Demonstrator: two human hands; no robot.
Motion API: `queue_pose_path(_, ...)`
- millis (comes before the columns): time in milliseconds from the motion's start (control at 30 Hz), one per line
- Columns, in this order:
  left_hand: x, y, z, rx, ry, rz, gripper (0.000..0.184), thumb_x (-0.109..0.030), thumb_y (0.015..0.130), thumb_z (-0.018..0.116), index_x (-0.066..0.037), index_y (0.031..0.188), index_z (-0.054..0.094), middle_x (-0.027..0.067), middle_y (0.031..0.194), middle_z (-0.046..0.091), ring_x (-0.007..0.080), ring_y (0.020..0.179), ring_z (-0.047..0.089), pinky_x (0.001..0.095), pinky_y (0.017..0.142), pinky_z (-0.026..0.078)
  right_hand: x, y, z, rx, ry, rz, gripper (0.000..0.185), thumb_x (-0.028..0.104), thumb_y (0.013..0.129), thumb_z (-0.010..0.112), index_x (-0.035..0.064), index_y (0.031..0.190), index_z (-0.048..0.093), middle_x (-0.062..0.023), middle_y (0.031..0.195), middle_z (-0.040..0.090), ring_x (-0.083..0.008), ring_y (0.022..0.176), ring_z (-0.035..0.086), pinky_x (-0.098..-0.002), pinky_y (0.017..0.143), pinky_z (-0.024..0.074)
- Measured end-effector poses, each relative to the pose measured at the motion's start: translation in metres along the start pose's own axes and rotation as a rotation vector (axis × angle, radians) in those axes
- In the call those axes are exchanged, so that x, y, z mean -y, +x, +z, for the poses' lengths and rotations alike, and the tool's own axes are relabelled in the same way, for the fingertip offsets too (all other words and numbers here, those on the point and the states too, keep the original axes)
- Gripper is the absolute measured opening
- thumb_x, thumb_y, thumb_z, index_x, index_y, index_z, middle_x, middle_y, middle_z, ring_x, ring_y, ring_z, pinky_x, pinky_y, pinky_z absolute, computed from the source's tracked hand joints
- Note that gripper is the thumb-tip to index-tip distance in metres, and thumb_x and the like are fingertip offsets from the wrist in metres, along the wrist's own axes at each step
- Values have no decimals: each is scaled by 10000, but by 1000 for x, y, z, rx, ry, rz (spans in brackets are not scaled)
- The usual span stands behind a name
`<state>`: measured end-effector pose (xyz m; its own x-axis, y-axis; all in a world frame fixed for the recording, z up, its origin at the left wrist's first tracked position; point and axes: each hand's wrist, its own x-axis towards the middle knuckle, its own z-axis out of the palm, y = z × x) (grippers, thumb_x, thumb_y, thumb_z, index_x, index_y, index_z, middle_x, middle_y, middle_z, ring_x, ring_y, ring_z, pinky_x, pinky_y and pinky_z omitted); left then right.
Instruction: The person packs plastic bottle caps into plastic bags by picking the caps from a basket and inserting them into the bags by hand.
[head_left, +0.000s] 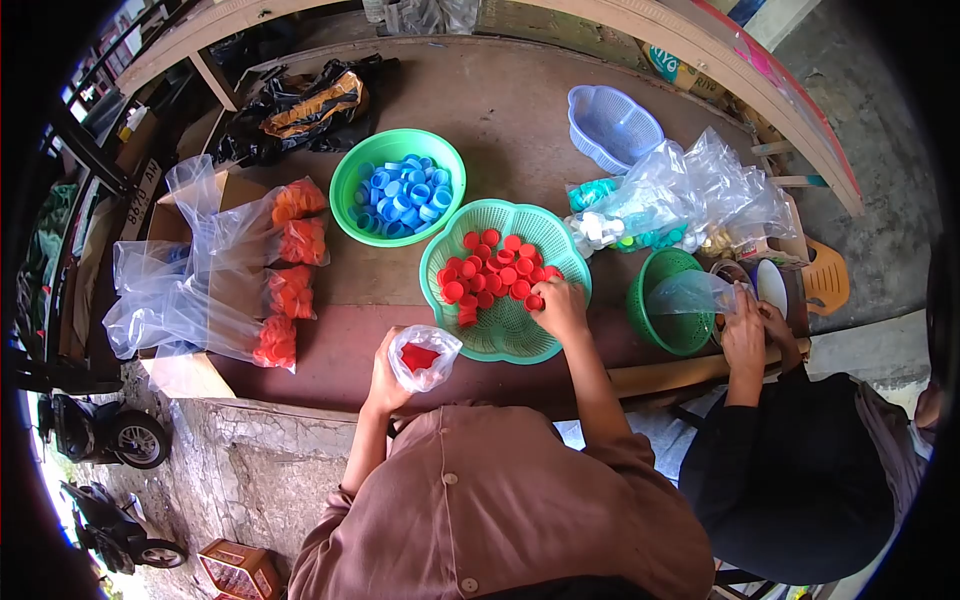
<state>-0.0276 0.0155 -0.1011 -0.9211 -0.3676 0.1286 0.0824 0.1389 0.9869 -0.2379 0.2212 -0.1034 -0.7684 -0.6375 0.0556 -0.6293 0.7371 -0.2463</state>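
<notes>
My left hand (387,376) is closed around a clear plastic bag (447,348), whose open mouth faces up and shows red caps inside. In front of me lies a scalloped green basket (571,262) holding many red bottle caps (490,285). At the basket's right side, my right hand (561,309) has its fingers pinched at a red cap (534,301) on the edge of the heap. Part of that cap is hidden by the fingers. Behind the basket stands a round green bowl (343,165) of blue bottle caps (405,193).
Filled bags of orange-red caps (300,240) lie over a cardboard box on the left. A lilac basket (612,125) and more clear bags (690,190) are at the right. Beside me a co-worker's hands (745,345) hold a clear bag over a dark green basket (640,300).
</notes>
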Motion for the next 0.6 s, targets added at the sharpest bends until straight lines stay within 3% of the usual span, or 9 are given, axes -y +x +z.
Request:
queue_pose_path(67, -1, 1, 0, -10, -7, -19, 472, -228, 575, 769, -8, 932, 552, 88, 887, 594, 187, 820, 583, 307, 745, 457, 11, 1, -17, 14, 55, -6, 279, 122, 587, 720, 93, 849, 629, -57, 803, 581, -233, 736, 582, -361, 695, 426)
queue_pose_path(133, -2, 2, 1, -14, -11, -14, 466, -215, 575, 769, -9, 932, 553, 86, 887, 593, 185, 821, 583, 307, 746, 457, 33, 1, -37, -62, 789, -32, 319, 148, 604, 731, 64, 893, 626, -53, 845, 580, -192, 789, 576, -345, 702, 438)
queue_pose_path(200, -3, 1, 2, -13, -15, -10, 460, -203, 575, 770, -11, 933, 553, 85, 887, 593, 184, 823, 582, 307, 748, 457, 64, -5, -64, -49, 953, -148, 325, 151, 624, 732, 47, 913, 626, -62, 906, 574, -180, 869, 557, -329, 760, 434)
queue_pose_path(267, -5, 2, 2, -19, 6, -20, 470, -188, 575, 769, -12, 949, 547, 86, 896, 590, 186, 826, 580, 308, 751, 456, 89, -7, -69, -102, 912, -483, 317, 163, 634, 730, 61, 917, 631, -79, 989, 562, -201, 937, 540, -331, 827, 419)
queue_pose_path(400, -6, 2, 2, -12, 7, 1, 481, -180, 576, 766, -13, 966, 539, 85, 906, 587, 187, 827, 578, 310, 751, 456, 127, -19, -66, -39, 616, -652, 348, 246, 641, 743, 87, 931, 637, -99, 1092, 531, -221, 1039, 504, -347, 875, 401)
queue_pose_path(467, 2, 0, 1, -23, -46, 26, 487, -169, 577, 765, -14, 975, 532, 84, 916, 584, 185, 827, 574, 311, 749, 455, 129, -20, -66, -34, 589, -656, 343, 235, 648, 747, 85, 936, 637, -111, 1114, 523, -226, 1040, 508, -351, 859, 415)
queue_pose_path(533, 3, -1, 0, -20, -40, 10, 473, -158, 579, 762, -15, 968, 535, 79, 907, 586, 176, 823, 573, 308, 749, 455, 117, -14, -66, 9, 880, -506, 314, 218, 665, 741, 80, 926, 635, -118, 1080, 543, -236, 1003, 532, -345, 833, 435)
queue_pose_path(600, 6, -2, -2, 10, -46, -59, 527, -238, 583, 791, -12, 974, 519, 68, 921, 584, 146, 847, 561, 296, 768, 454, 89, -1, -57, -169, 737, -370, 281, 205, 663, 740, 56, 874, 627, -99, 901, 592, -241, 874, 579, -334, 769, 455)
